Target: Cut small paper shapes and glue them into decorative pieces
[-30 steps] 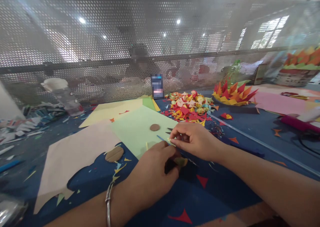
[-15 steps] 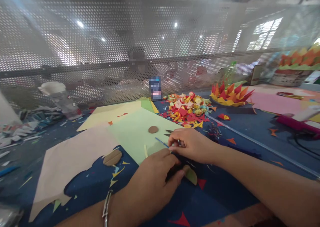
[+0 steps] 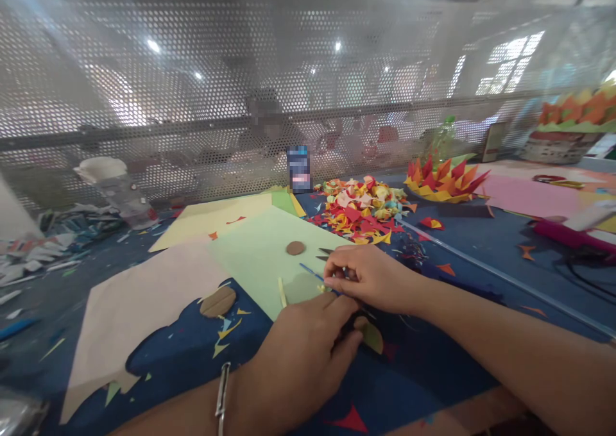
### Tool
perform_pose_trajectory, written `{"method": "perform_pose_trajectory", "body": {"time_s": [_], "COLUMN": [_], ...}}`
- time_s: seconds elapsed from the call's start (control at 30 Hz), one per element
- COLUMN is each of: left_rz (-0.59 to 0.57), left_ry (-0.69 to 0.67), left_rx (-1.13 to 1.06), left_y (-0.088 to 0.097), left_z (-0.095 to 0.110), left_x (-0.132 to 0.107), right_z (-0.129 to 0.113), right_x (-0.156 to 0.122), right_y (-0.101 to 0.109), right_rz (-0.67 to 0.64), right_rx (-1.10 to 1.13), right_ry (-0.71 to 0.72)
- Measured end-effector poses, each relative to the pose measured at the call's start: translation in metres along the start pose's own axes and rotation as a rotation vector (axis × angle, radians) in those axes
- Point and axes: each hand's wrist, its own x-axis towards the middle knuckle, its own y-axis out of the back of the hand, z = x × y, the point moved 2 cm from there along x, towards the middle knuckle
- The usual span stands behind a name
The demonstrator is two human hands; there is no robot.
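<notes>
My left hand (image 3: pixel 301 352) rests low on the blue table with its fingers curled onto a small olive-green paper piece (image 3: pixel 372 337) and something dark under it. Just beyond, my right hand (image 3: pixel 368 274) is closed in a pinch on a tiny yellow paper bit (image 3: pixel 321 288), right at the tips of my left fingers. A thin blue stick (image 3: pixel 310 272) lies under the pinch on the pale green sheet (image 3: pixel 262 250). A small brown disc (image 3: pixel 295 248) sits on that sheet farther out.
A beige sheet (image 3: pixel 144 314) and a brown oval (image 3: pixel 217 301) lie at left. A pile of coloured paper scraps (image 3: pixel 359 210) and a spiky orange-red paper form (image 3: pixel 445 181) stand behind. A perforated screen (image 3: pixel 192 90) closes the far side; a person sits beyond it.
My left hand has slid a little forward and right, closer under the right hand's pinch. The olive piece has come out from under my left fingers to their right.
</notes>
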Motion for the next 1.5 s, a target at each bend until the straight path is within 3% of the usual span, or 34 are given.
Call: {"method": "perform_pose_trajectory", "body": {"time_s": [0.2,0.43,0.63,0.77,1.3,1.5], "left_rz": [-0.02,0.041,0.272,0.324,0.274,0.256], "left_ry": [-0.03,0.058,0.206,0.314,0.315,0.316], "left_rx": [-0.021,-0.169,-0.242,-0.336,-0.643,-0.753], "left_y": [0.002,0.004,0.023,0.031,0.029,0.029], "left_z": [0.002,0.002,-0.011,-0.023,-0.032,-0.031], "left_x": [0.002,0.004,0.006,0.008,0.012,0.012], "right_z": [0.0,0.002,0.0,-0.003,-0.003,-0.005], "right_x": [0.0,0.0,-0.004,-0.007,-0.008,-0.008], "right_y": [-0.001,0.0,0.005,0.01,0.006,0.007], "right_rz": [0.014,0.039,0.133,0.148,0.082,0.108], "right_rx": [0.015,0.079,0.271,0.39,0.467,0.385], "right_ry": [0.017,0.018,-0.006,-0.054,-0.051,-0.012]}}
